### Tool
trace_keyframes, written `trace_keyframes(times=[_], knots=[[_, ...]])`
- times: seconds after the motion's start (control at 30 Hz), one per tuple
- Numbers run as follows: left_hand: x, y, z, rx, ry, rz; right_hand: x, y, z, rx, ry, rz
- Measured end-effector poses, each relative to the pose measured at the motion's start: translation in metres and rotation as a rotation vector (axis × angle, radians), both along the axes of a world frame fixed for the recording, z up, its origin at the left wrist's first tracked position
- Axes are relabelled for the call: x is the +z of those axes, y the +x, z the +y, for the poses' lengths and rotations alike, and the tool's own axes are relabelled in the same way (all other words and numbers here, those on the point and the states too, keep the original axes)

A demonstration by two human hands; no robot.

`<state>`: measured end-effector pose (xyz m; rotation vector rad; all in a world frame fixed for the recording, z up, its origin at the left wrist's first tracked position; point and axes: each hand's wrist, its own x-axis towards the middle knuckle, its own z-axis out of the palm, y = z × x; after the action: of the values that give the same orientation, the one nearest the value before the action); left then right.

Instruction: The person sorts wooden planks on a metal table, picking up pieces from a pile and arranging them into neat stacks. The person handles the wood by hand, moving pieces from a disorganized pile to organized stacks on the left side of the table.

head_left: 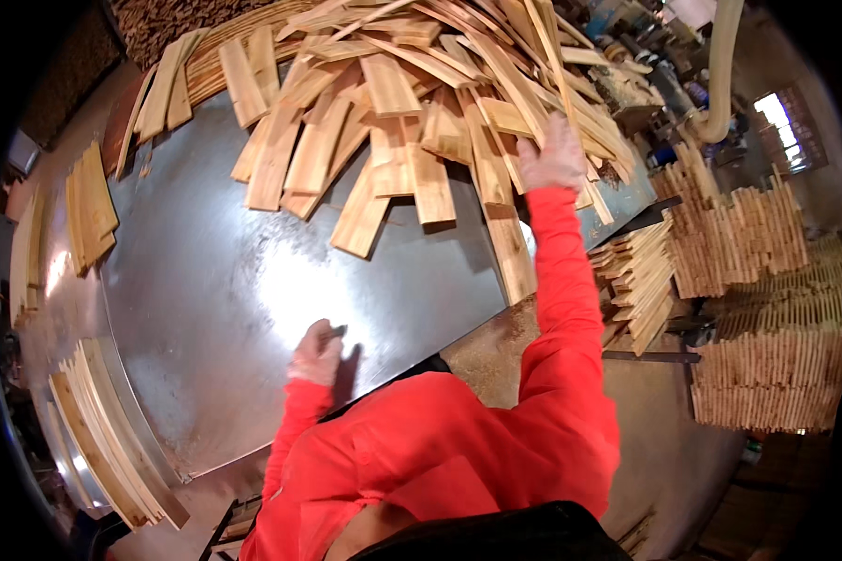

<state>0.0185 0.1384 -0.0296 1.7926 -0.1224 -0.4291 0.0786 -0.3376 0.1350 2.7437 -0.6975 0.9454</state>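
My right hand (554, 159) reaches to the right side of a loose heap of wooden boards (393, 86). It is slightly blurred and closed around the near end of a long, narrow wooden board (554, 65) that slants up and away. My left hand (316, 355) is over the front part of a grey metal table (187, 280), its fingers closed on a small dark object (340, 331) whose kind I cannot make out. Both arms wear red sleeves. The boards are pale, flat and overlapping, several with ends pointing toward me.
Short boards (90, 208) stand in a small group at the left, and longer strips (112, 430) lie lower left. Stacked boards (638, 276) sit beyond the table's right edge, with larger stacks (767, 374) farther right. A pale hose (720, 75) hangs at the upper right.
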Motion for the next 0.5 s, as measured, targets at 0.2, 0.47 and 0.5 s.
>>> trace_keyframes(times=[0.2,0.47,0.5], knots=[[0.057,0.01,-0.203,-0.329,-0.265,0.202,-0.028,-0.015,-0.113,-0.27,0.32,0.545],[0.054,0.035,-0.305,-0.237,-0.793,0.504,-0.001,-0.124,-0.03,0.583,1.137,0.379],[0.06,0.037,-0.306,-0.235,-0.699,0.312,0.007,-0.104,-0.044,0.463,0.969,0.317]])
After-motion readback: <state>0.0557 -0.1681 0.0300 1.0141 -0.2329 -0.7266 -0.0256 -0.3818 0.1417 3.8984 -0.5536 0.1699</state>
